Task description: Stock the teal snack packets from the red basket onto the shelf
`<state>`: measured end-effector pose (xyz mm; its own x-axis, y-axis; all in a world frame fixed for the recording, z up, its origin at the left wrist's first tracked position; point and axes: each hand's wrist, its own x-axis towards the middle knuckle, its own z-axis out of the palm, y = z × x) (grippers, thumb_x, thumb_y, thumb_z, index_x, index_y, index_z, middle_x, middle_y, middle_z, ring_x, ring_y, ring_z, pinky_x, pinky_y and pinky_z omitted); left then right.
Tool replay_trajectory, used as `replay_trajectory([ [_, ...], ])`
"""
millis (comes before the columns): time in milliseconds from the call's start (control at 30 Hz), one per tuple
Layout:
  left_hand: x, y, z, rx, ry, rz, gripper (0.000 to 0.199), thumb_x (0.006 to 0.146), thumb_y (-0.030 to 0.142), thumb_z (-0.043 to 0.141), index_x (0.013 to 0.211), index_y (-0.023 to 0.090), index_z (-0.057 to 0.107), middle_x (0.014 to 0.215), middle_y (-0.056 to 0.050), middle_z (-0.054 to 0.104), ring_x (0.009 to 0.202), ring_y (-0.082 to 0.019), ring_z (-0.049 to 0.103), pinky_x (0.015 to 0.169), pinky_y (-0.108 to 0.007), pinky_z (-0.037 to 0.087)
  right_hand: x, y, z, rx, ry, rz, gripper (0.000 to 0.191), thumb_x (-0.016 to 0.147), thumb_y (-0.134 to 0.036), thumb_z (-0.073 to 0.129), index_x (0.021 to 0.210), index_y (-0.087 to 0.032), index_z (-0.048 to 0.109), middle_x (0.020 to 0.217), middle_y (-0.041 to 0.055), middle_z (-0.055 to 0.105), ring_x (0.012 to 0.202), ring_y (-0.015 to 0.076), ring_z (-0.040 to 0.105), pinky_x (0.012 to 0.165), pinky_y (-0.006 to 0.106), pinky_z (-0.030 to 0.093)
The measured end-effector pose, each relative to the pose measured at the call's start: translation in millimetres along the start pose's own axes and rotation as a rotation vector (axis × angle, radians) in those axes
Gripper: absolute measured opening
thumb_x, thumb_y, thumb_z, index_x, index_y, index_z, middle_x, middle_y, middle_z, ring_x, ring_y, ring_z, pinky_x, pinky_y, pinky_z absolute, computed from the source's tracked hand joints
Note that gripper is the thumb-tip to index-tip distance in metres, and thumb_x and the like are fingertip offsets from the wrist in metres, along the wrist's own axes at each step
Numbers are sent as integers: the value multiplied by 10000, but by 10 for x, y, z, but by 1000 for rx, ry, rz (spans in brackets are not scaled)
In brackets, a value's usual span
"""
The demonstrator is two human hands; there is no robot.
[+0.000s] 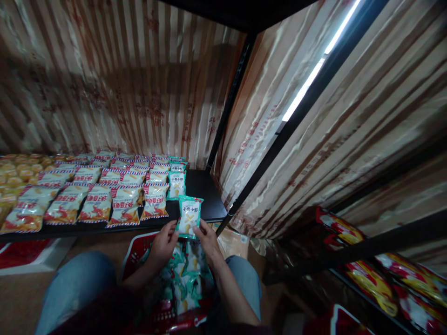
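Between my two hands, upright in front of the black shelf (206,195), is a green and white snack bag (190,215) with a picture of yellow snack pieces. My left hand (165,243) grips its left edge, fingers curled. My right hand (208,241) pinches the lower right edge. Below my forearms, a red basket (130,251) holds several more green snack bags (186,284). Two green bags like these stand on the shelf just behind the held one, the nearer being a green bag (176,185) beside the red and white bags.
Rows of red and white snack bags (96,204) fill the shelf's left, with yellow packs (17,174) farther left. A black post (265,163) rises at the shelf's right corner. Red and yellow packets (370,279) lie on a lower right shelf. A white-rimmed red box (52,256) is under the shelf.
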<state>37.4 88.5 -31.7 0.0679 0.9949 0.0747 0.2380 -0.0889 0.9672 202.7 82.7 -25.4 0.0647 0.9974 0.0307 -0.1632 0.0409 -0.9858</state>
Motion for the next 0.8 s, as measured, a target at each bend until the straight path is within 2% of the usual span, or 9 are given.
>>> replay_trajectory([
  [200, 68, 45, 0, 158, -37, 185, 468, 803, 254, 421, 1250, 132, 488, 1214, -152, 560, 1066, -209, 583, 838, -339, 524, 162, -75, 21, 7, 29, 11, 418, 684, -392, 679, 1058, -208, 650, 930, 10, 701, 849, 205, 631, 817, 336, 494],
  [300, 127, 62, -4, 244, -1, 276, 445, 810, 222, 413, 1235, 138, 514, 1291, -150, 513, 1196, -229, 498, 972, -384, 450, 238, -148, 55, 22, 18, 5, 425, 676, -404, 682, 1050, -204, 652, 953, 15, 702, 872, 216, 632, 825, 347, 494],
  [400, 184, 44, -8, 309, 13, 334, 446, 818, 213, 414, 1246, 133, 512, 1309, -145, 508, 1245, -236, 452, 1055, -421, 367, 319, -190, 84, -10, 37, 0, 431, 671, -406, 682, 1047, -201, 652, 972, 19, 700, 901, 226, 627, 834, 354, 491],
  [533, 224, 21, -11, 327, 7, 339, 452, 833, 197, 398, 1272, 136, 491, 1351, -147, 473, 1240, -232, 462, 1030, -410, 403, 443, -166, 89, -45, 56, 40, 464, 673, -393, 669, 1090, -193, 628, 968, 16, 693, 884, 217, 623, 784, 341, 506],
  [700, 259, 21, 2, 323, -5, 359, 434, 852, 203, 379, 1260, 117, 501, 1416, -166, 395, 1225, -239, 479, 957, -376, 475, 554, -123, 67, -167, 89, 78, 481, 687, -389, 631, 1124, -189, 613, 904, 6, 681, 745, 167, 599, 567, 236, 477],
  [800, 291, 29, 12, 317, -4, 379, 432, 857, 206, 374, 1261, 116, 499, 1423, -167, 386, 1223, -234, 483, 924, -353, 498, 591, -139, 70, -205, 96, 96, 500, 688, -396, 616, 1144, -191, 605, 911, 6, 676, 696, 149, 574, 504, 212, 444],
])
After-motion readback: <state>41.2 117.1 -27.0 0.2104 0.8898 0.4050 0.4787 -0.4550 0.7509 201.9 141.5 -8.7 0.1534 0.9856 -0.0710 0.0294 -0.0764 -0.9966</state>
